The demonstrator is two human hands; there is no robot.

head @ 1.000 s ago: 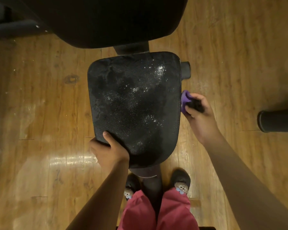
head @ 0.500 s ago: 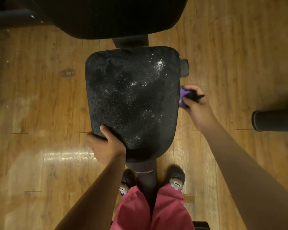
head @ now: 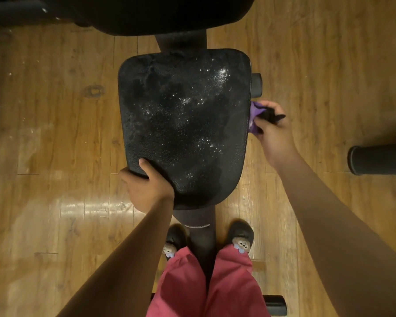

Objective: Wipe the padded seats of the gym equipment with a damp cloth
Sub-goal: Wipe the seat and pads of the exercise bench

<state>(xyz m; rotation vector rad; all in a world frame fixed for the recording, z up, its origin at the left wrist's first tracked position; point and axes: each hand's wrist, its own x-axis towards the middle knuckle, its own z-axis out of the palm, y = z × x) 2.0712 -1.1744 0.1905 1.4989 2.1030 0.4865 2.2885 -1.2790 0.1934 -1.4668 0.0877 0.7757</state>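
Up the right edge of the padded seat (head: 183, 124) the right hand (head: 274, 131) has crept since a second ago, nearer the black knob (head: 256, 85). It grips a bunched purple-and-black cloth (head: 253, 115) against that edge, right of frame centre. The black seat fills the middle, speckled with bright glints. At its lower left corner the left hand (head: 146, 186) clasps the rim, thumb on top. Pink trousers (head: 233, 282) and slippers (head: 241, 234) show at the bottom, over wooden floor (head: 55, 133).
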